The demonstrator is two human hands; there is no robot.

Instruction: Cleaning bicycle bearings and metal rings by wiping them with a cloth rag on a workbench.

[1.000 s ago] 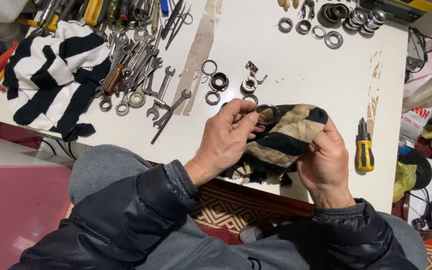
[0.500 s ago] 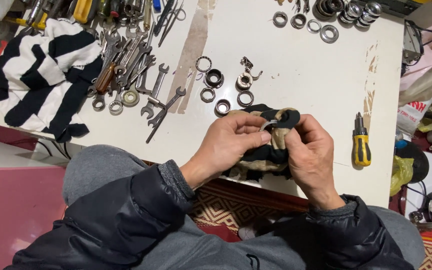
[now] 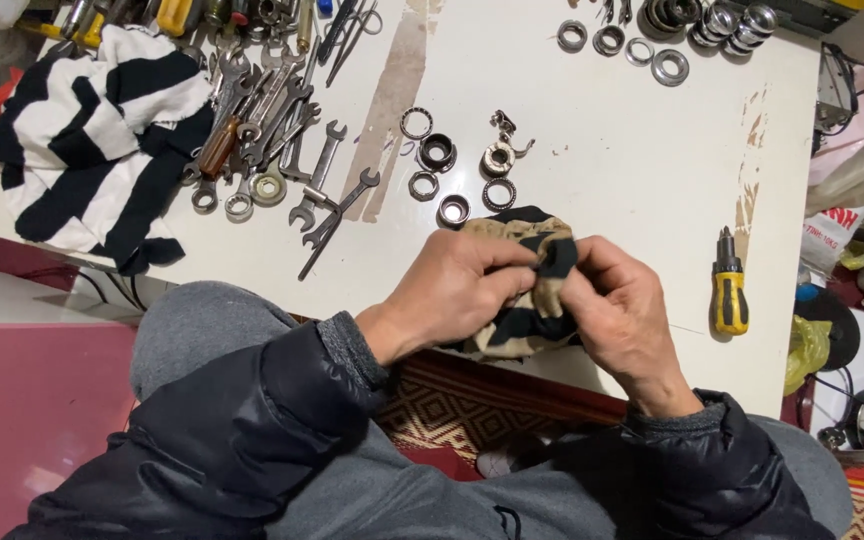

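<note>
Both hands, left hand (image 3: 462,290) and right hand (image 3: 617,310), pinch the striped rag (image 3: 522,325) tight around something small, seemingly for wiping it

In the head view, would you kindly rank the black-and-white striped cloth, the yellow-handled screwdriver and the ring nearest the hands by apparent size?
1. black-and-white striped cloth
2. yellow-handled screwdriver
3. ring
All lie on the white table, at similar distance.

White worktable (image 3: 592,150) with worn paint; pink floor (image 3: 32,400) left; patterned rug (image 3: 472,400) beneath.
</note>
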